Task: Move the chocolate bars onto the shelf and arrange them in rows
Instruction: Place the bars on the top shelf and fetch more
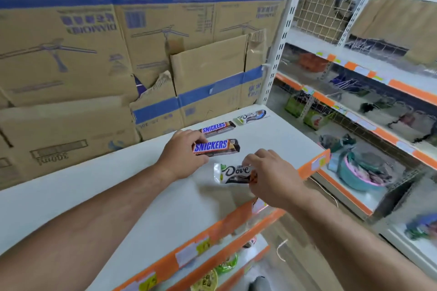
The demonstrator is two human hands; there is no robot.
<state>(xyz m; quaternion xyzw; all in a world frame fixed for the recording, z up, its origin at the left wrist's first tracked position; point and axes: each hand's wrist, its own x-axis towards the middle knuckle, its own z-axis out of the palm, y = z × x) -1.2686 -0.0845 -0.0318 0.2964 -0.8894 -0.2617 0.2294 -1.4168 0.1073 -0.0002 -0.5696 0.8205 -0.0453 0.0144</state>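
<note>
My left hand (183,155) grips the left end of a brown Snickers bar (218,147) just above the white shelf top (118,196). My right hand (272,177) pinches the right end of a white Dove bar (233,172) near the shelf's front edge. A second Snickers bar (217,127) lies flat behind the held one. A second Dove bar (251,116) lies at the far right corner of the shelf.
Stacked cardboard boxes (118,54) wall off the back of the shelf. Orange price strips (212,238) line the front edges, with goods on lower shelves. To the right stands another shelving unit (354,101) with bowls and packets.
</note>
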